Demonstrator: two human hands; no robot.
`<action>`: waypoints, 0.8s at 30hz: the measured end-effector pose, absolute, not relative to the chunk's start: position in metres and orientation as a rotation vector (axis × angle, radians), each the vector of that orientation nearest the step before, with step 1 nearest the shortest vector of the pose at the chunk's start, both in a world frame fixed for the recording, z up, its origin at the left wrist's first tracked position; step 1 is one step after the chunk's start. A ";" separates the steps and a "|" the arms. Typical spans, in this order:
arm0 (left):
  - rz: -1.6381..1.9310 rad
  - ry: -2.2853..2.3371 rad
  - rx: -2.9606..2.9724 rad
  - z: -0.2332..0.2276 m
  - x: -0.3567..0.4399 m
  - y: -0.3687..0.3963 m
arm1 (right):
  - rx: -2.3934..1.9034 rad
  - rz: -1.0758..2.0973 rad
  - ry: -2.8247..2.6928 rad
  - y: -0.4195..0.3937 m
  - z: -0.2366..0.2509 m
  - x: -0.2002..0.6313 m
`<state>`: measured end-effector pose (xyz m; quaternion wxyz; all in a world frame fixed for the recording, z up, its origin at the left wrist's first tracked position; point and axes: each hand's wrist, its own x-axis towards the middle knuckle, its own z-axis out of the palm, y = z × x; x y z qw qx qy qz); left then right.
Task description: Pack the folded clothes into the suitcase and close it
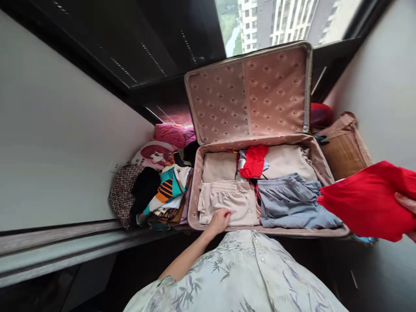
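Note:
An open suitcase (192, 203) with a pink patterned lining lies in front of me, its lid (247, 93) leaning back. My left hand (220, 221) rests with curled fingers at the front edge of folded beige shorts (232, 197); whether it pinches the cloth is hidden. Far to the right, my right hand (407, 206) grips a red garment (367, 199), held out beyond the suitcase's right side. Folded blue-grey shorts (289, 201) fill the front right of the case. Behind them are beige folded clothes (286, 160) and a smaller red cloth (255, 160).
Left of the suitcase sit a pile of folded clothes (170, 195), a brown patterned bundle (121, 193) and a cushion with a cartoon figure (156, 154). A cardboard box (346, 145) stands at the right. Walls close in on both sides, with a window (276, 21) behind.

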<state>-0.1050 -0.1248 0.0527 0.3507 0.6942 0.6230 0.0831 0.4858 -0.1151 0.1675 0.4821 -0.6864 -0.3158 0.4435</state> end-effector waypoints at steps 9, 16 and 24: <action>0.505 1.376 1.652 0.055 -0.126 -0.124 | -1.437 1.636 -0.666 -0.018 0.164 0.193; 0.556 1.347 1.551 0.075 -0.186 -0.103 | -1.480 1.544 -1.097 0.085 0.116 0.098; 0.487 1.231 2.013 0.079 -0.221 -0.046 | -2.067 0.487 -1.961 0.044 0.061 0.082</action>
